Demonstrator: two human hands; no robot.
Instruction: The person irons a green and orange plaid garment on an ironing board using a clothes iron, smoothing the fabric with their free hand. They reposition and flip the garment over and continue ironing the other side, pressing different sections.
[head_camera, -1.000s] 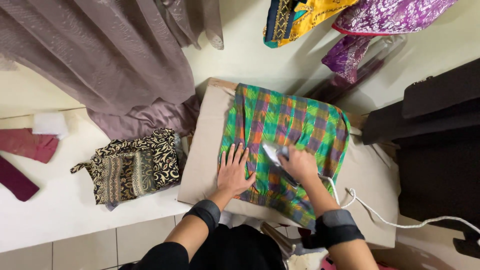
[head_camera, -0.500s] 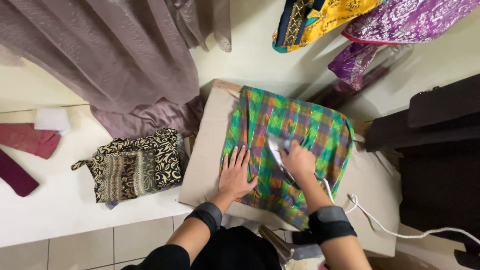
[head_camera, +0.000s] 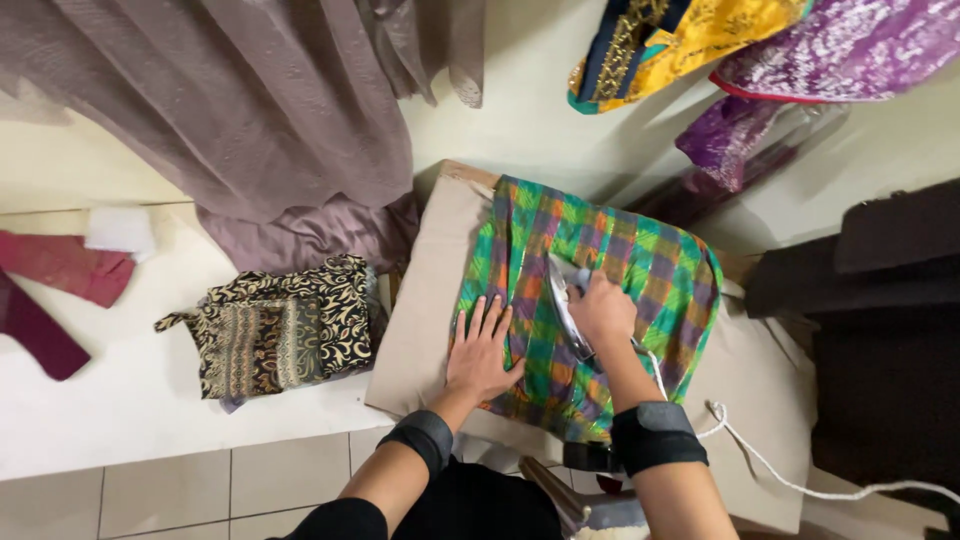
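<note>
Iron (head_camera: 566, 300) slid up 1 plaid cloth (head_camera: 650, 265), 2 hands: right (head_camera: 600, 310) gripping, left (head_camera: 480, 350) flat

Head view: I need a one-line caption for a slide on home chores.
Right hand grips an iron on green plaid cloth while left hand lies flat on it.

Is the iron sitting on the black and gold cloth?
No, the iron is in the right hand on the green checked cloth; the black and gold cloth lies apart to the left.
</note>
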